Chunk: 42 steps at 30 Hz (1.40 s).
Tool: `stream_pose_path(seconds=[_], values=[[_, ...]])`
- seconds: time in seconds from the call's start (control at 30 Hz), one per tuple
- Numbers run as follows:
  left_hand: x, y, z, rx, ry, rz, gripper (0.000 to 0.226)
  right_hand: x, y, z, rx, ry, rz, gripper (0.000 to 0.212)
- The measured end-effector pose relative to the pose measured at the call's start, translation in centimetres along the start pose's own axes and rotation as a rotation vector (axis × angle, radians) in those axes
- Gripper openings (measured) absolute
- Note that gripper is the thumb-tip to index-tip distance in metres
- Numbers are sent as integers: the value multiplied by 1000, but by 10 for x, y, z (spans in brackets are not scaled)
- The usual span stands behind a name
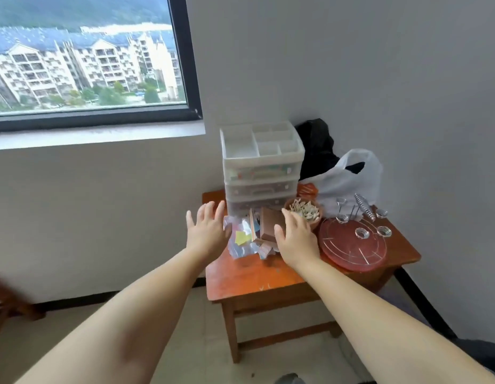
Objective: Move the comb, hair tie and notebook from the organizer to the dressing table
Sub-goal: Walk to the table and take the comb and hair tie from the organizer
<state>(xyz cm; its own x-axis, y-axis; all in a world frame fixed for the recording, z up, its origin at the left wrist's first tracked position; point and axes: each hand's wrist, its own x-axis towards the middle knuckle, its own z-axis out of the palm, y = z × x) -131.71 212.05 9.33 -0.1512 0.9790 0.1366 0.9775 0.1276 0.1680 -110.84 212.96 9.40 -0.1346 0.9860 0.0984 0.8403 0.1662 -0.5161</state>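
A white plastic drawer organizer (261, 167) with an open compartment tray on top stands at the back of a small orange-brown wooden table (254, 278). Blurred coloured items show through its translucent drawers; I cannot make out a comb, hair tie or notebook. My left hand (207, 231) is stretched out with fingers apart, just left of the organizer's bottom drawer. My right hand (296, 239) is open too, hovering over a brown box (269, 225) in front of the organizer. Neither hand holds anything.
A clear bag of coloured bits (242, 239) lies between my hands. A bowl of small clips (305, 212), a round red board with metal springs (353, 246), a white plastic bag (348, 181) and a black bag (315, 145) crowd the table's right and back. A window is up left.
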Motion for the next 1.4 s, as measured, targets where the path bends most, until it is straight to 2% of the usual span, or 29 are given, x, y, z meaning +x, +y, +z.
stream_pose_path(seconds=[0.17,0.23,0.37,0.43,0.5,0.7,1.0,1.2,1.27,1.33,1.4], values=[[99,18,-12,-58,116,39,59,108,-23,13,447,-131,195,41],[129,18,-16,-75,153,28,58,142,-32,19,760,-147,352,38],[165,15,-15,-216,214,0,30,190,-38,24,1405,-177,710,26],[168,13,-13,-363,265,11,23,201,-36,23,1572,-198,809,18],[168,12,-11,-441,286,19,22,202,-32,22,1649,-220,840,20],[170,9,-15,-459,242,27,25,182,-25,25,1633,-146,820,23],[172,6,-20,-531,136,11,31,104,-20,27,1568,-28,821,26],[169,5,-23,-460,-9,12,42,81,-16,23,1573,-55,851,22],[163,9,-25,-406,9,-14,50,83,-19,16,1499,-149,860,20],[153,16,-29,-372,147,-7,50,81,-21,2,1275,-402,815,21],[142,24,-29,-303,219,119,40,80,-18,-19,987,-689,616,21]])
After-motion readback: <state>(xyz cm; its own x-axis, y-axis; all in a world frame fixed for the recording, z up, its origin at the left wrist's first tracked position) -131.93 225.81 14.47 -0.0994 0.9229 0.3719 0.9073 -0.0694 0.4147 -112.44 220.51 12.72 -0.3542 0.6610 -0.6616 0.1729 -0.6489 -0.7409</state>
